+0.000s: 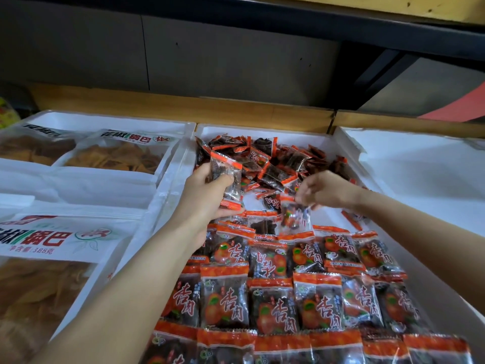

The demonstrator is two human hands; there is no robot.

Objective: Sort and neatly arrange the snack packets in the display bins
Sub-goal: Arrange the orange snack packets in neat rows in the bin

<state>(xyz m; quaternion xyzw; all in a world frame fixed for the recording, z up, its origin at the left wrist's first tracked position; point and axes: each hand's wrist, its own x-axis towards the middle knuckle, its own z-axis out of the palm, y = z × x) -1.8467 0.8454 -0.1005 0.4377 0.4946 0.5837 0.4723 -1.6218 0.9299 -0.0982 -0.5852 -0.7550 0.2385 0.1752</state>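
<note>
White foam bin point(262, 131) fills mid-frame, with flat rows point(273, 303) of glossy, crinkly packets at the bottom and a loose pile point(275, 156) at the top. My left hand point(207, 195) grips a small stack point(227, 177); my right hand point(328, 190) pinches one packet point(295, 216) at centre.

Orange-red-edged clear snack packets point(273, 306) with red lettering fill a white foam bin point(265, 131).
</note>
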